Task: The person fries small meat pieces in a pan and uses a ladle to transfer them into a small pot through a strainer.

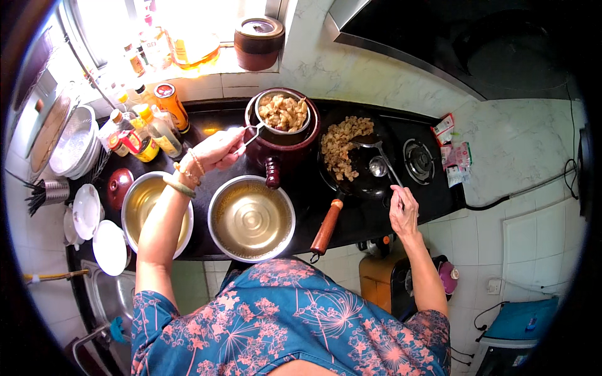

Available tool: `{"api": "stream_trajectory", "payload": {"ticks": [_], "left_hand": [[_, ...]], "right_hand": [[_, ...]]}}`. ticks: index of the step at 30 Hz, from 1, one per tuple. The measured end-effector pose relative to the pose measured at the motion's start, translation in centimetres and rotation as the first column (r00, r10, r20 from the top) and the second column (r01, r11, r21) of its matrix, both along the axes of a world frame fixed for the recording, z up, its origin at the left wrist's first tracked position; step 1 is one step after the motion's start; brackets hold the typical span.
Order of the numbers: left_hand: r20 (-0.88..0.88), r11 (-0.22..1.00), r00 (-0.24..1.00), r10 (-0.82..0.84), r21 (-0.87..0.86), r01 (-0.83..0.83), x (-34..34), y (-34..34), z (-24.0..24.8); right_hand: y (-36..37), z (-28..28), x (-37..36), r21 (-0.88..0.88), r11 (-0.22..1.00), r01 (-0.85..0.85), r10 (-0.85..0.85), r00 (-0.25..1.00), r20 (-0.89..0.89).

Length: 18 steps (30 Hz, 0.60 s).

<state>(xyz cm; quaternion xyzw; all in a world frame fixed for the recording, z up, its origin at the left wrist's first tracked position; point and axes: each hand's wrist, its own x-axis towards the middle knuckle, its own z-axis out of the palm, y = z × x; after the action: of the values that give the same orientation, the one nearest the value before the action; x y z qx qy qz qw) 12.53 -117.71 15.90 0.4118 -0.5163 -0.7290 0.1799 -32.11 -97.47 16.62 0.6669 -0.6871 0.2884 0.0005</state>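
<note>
My left hand [221,149] is closed round the thin handle of a metal strainer [259,130]. Heaped with browned meat pieces [283,113], it sits over the mouth of a dark red clay pot [272,178]; whether it rests on the rim I cannot tell. My right hand [404,213] grips the handle of a metal spatula [387,164]. Its head is in a black wok [364,187], beside more browned pieces [338,150] spread along the left and far side. A round shiny patch shows near the handle; I cannot tell if it is a reflection. The wok's wooden handle [327,227] points toward me.
Two metal basins [227,244] [128,233] stand at the counter's near edge, the left one partly under my forearm. Bottles [157,128] crowd the left back. White bowls [110,247] sit near the sink [103,288]. A bare burner [419,161] lies right of the wok, beside packets [456,153].
</note>
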Motion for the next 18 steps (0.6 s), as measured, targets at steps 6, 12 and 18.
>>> {"api": "stream_trajectory", "payload": {"ticks": [6, 12, 18], "left_hand": [[0.026, 0.999, 1.0, 0.014, -0.033, -0.013, 0.6, -0.2, 3.2], [0.028, 0.998, 1.0, 0.006, -0.062, -0.005, 0.9, -0.7, 5.4], [0.027, 0.995, 0.999, 0.02, -0.093, -0.017, 0.6, -0.5, 6.1]], "right_hand": [[-0.7, -2.0, 0.2, -0.026, 0.998, -0.064, 0.06, 0.992, -0.109], [-1.6, -3.1, 0.7, -0.071, 0.995, -0.069, 0.062, 0.993, -0.101], [-2.1, -4.0, 0.3, -0.076, 0.996, -0.049, 0.042, 0.994, -0.1]]}}
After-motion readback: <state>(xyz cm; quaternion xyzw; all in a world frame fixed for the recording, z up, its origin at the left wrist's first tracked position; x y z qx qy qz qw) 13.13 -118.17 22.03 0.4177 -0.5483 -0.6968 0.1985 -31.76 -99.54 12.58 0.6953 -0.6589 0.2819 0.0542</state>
